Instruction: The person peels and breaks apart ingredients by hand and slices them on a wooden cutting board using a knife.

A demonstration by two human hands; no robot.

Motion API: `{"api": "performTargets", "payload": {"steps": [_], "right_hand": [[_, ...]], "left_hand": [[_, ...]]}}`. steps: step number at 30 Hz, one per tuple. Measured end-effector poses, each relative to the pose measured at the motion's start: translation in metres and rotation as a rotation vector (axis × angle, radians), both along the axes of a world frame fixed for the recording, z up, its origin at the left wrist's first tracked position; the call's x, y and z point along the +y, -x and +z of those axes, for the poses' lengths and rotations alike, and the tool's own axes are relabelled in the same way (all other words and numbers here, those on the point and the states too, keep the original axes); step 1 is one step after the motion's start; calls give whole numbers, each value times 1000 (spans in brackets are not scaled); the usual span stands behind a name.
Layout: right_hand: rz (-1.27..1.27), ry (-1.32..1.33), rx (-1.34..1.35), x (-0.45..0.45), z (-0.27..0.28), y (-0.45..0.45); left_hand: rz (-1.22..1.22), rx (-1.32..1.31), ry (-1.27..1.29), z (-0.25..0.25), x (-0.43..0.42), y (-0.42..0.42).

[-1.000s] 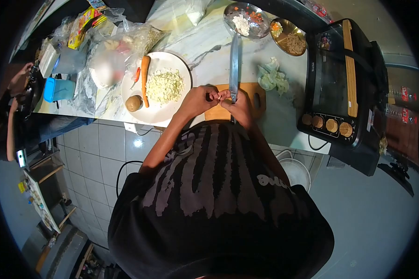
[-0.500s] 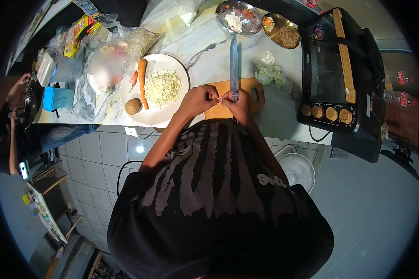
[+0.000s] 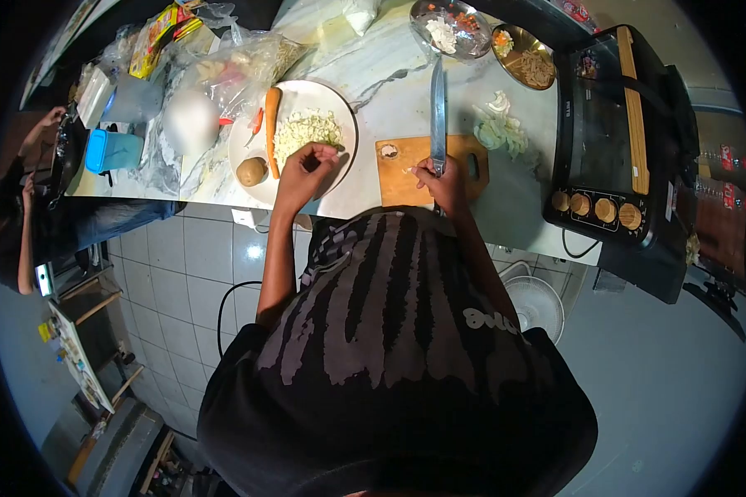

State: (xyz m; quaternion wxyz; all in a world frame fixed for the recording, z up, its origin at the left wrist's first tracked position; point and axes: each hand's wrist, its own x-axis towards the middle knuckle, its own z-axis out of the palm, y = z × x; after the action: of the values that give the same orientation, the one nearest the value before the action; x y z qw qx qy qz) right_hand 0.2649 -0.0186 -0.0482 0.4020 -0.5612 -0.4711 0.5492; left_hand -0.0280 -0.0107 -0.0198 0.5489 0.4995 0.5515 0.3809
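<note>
My right hand [image 3: 443, 184] grips a knife [image 3: 438, 116] by its handle, the long blade pointing away from me above the wooden cutting board [image 3: 402, 186]. A tiny pale bit shows by its fingertips. My left hand [image 3: 309, 172] hovers over the near right part of a white plate [image 3: 249, 186], its fingers pinched together; whatever is between them is too small to make out. On that plate lie finely chopped pale pieces [image 3: 307, 131], a carrot [image 3: 272, 124], a red chili [image 3: 257, 124] and a brown potato [image 3: 251, 171]. A small round whitish piece [image 3: 389, 151] rests on the board's far left corner.
Leafy greens [image 3: 502, 128] lie right of the board, before a black toaster oven [image 3: 597, 124]. Metal plates [image 3: 470, 50] of chopped food stand at the back. Plastic bags [image 3: 253, 70] and a blue-lidded container [image 3: 112, 151] are left. Another person [image 3: 16, 199] holds a pan far left.
My left hand has moved left from beside my right hand to over the plate. The small round piece on the board is now uncovered. My right hand keeps the knife; the view has shifted slightly.
</note>
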Motion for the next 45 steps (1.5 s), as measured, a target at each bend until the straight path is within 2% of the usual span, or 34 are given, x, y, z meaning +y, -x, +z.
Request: {"api": "performTargets", "payload": {"steps": [2, 5, 6, 7, 9, 11, 14, 15, 17, 19, 21, 23, 26, 28, 33, 35, 37, 39, 45], "right_hand": [[0, 2, 14, 1, 0, 0], [3, -8, 20, -1, -4, -1], [11, -25, 12, 0, -3, -1], [14, -24, 12, -1, -1, -1], [-4, 4, 28, -1, 1, 0], [15, 15, 27, 0, 2, -1], [31, 26, 14, 2, 2, -2], [40, 29, 4, 1, 2, -3], [18, 24, 30, -1, 2, -2], [4, 16, 58, 0, 2, -1], [1, 27, 54, 0, 1, -1], [19, 32, 54, 1, 0, -4], [22, 29, 30, 1, 2, -3], [17, 28, 7, 0, 5, -2], [26, 37, -16, 1, 9, -2], [24, 30, -27, 2, 7, -3], [22, 30, -39, 1, 5, -4], [19, 3, -5, 0, 4, -3], [52, 59, -48, 1, 5, -4]], "left_hand": [[130, -52, -64, -3, -2, 7], [168, -20, -27, 9, -9, 23], [71, 45, 11, 12, -11, 32], [74, 45, 11, 11, -14, 34], [-108, 18, 256, 14, -21, 37], [-123, 109, 192, -1, -26, 34], [80, 111, -95, -9, -20, 39], [77, 111, -93, -6, -19, 41], [318, 161, -78, 1, -17, 46], [251, 202, -31, 13, -16, 48], [69, 92, 107, 11, -19, 40], [-48, 230, 149, 10, -22, 26], [40, 242, 66, 6, -17, 15], [244, 188, -120, 0, -13, 15], [189, 185, -46, 16, -24, 4], [17, 493, -20, 29, -32, 1], [-3, 503, 50, 22, -39, 4], [40, 483, -79, 11, -47, 6], [70, 477, -18, 16, -61, -4]]}}
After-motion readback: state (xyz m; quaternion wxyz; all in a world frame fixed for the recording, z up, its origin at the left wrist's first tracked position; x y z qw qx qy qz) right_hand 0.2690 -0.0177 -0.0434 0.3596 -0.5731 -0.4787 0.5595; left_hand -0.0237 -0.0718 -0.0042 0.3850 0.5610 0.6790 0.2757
